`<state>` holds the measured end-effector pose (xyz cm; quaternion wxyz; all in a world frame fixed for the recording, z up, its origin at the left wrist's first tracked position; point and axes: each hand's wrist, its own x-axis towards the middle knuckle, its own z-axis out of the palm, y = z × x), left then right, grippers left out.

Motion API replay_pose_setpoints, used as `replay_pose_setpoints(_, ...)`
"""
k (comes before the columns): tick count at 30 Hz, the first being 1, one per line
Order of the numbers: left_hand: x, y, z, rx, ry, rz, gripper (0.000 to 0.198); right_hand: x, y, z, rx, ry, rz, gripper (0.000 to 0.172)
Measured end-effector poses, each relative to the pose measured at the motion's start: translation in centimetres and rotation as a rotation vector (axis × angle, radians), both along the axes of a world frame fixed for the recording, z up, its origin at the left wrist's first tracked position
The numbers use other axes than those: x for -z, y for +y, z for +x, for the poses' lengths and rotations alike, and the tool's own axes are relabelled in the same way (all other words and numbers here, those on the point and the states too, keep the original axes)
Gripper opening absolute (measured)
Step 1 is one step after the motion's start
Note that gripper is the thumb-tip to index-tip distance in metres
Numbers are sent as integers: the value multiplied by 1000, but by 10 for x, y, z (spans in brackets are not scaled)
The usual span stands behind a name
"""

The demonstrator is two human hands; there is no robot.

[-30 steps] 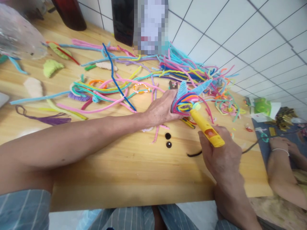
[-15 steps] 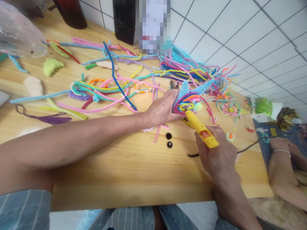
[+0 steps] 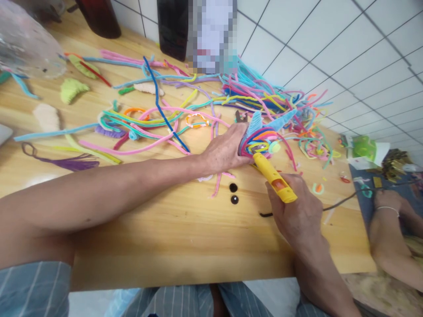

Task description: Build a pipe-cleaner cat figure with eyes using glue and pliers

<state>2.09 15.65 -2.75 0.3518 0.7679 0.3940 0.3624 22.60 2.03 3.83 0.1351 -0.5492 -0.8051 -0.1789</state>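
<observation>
My left hand [image 3: 226,149] is closed around a colourful pipe-cleaner figure [image 3: 261,134] with coiled bands of pink, blue, orange and yellow and pointed light-blue parts. A yellow glue gun [image 3: 274,176] is gripped in my right hand [image 3: 297,211]. The gun's nozzle meets the front of the figure, over its yellow coil; whether glue is coming out cannot be made out. Closer to me on the table lie two black round pieces [image 3: 234,193], one shinier than the other. My left fingertips are hidden behind the figure.
Loose pipe cleaners [image 3: 251,88] are heaped along the wall and strewn leftwards. A purple tassel [image 3: 72,162] lies at left. Behind stand a black object [image 3: 172,31] and a dark red container [image 3: 99,20]. A cable [image 3: 343,202] runs right, towards another person's arms [image 3: 386,229].
The glue gun and my right hand have shifted slightly left, the nozzle moving across the figure's coil. My left hand keeps its hold on the figure.
</observation>
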Motion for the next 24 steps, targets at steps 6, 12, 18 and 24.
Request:
replay_pose_setpoints(6, 3, 1, 0, 1, -12, 19, 73, -1, 0, 0, -20, 3, 12, 16)
replay_pose_setpoints(12, 1, 1, 0, -2, -9, 16, 75, -5, -3, -1, 21, 12, 7, 18)
replay_pose_setpoints(18, 2, 1, 0, 5, -42, 23, 76, -7, -6, 3, 98, 30, -33, 19)
replay_pose_setpoints(24, 0, 0, 1, -9, -43, 9, 73, -11, -5, 7, 98, 27, 30, 23)
